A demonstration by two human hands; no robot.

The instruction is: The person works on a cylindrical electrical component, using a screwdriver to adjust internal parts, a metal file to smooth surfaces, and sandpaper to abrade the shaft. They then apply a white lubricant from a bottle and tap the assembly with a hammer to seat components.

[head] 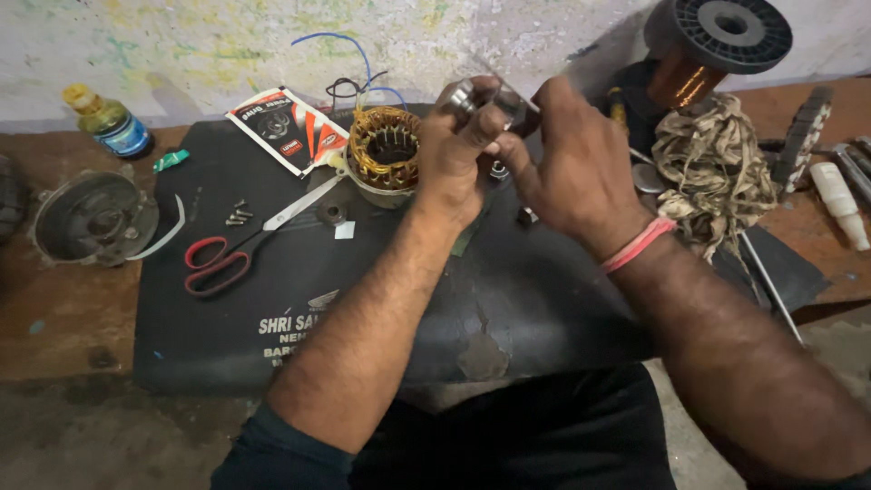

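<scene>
Part in hand: small shiny metal piece (464, 94), held up above the black mat, just in front of the wound stator; its exact kind is too hidden by fingers to tell.
Left hand (456, 150): fingers curled tight around the metal piece, gripping it from below and the side.
Right hand (570, 163): fingers bent and pinched in against the left hand's fingertips, touching the same piece; a thin clear strip (508, 83) slants up from between the two hands; a pink band (638, 244) sits on the wrist.
Stator (386, 150): ring of copper windings with blue and black wires rising from it, on the mat just behind the left hand.
Mat (272, 308): black sheet with white lettering, covering a worn brown bench (54, 318).
On the mat: red-handled scissors (245, 245), a few loose screws (238, 215), a printed packet (288, 127).
Left of mat: grey round motor cover (91, 220), small bottle with yellow cap (107, 120).
Right side: spool of copper wire (708, 54), tangle of pale tape (712, 168), white tube (839, 201).
Room: stained, paint-flecked pale wall (181, 45) behind the bench.
</scene>
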